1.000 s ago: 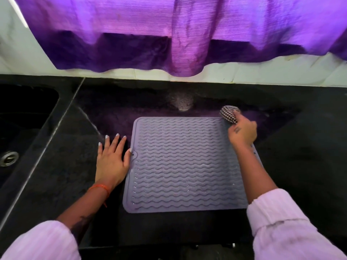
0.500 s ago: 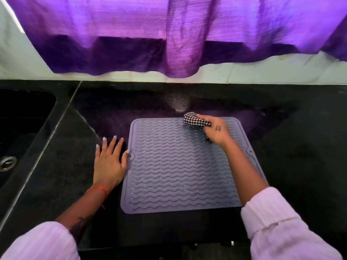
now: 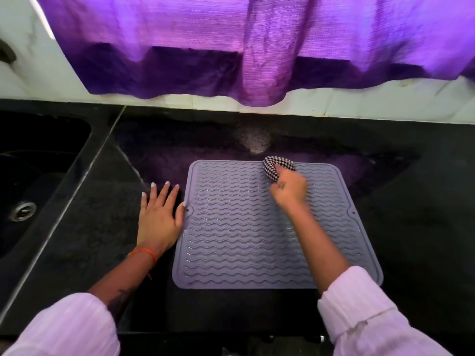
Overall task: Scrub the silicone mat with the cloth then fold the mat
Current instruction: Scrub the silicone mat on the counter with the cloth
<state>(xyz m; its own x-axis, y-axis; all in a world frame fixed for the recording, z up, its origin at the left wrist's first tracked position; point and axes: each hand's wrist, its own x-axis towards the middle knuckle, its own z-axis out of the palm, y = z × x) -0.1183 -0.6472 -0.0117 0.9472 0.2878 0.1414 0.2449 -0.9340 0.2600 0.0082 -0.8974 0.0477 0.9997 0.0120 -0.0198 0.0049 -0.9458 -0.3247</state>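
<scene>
A grey silicone mat (image 3: 239,235) with wavy ridges lies flat on the black counter. My right hand (image 3: 289,191) grips a bunched black-and-white checked cloth (image 3: 276,165) and presses it on the mat near the middle of its far edge. My left hand (image 3: 159,217) rests flat on the counter, fingers spread, with the thumb touching the mat's left edge.
A black sink (image 3: 33,176) with a metal drain (image 3: 23,210) sits at the left. A purple curtain (image 3: 257,47) hangs over the white tiled wall behind the black counter (image 3: 411,214). The counter's front edge runs just below the mat.
My right hand has swept the cloth along the mat's far edge, from the far right corner leftward to the middle. My left hand has stayed at the mat's left edge.
</scene>
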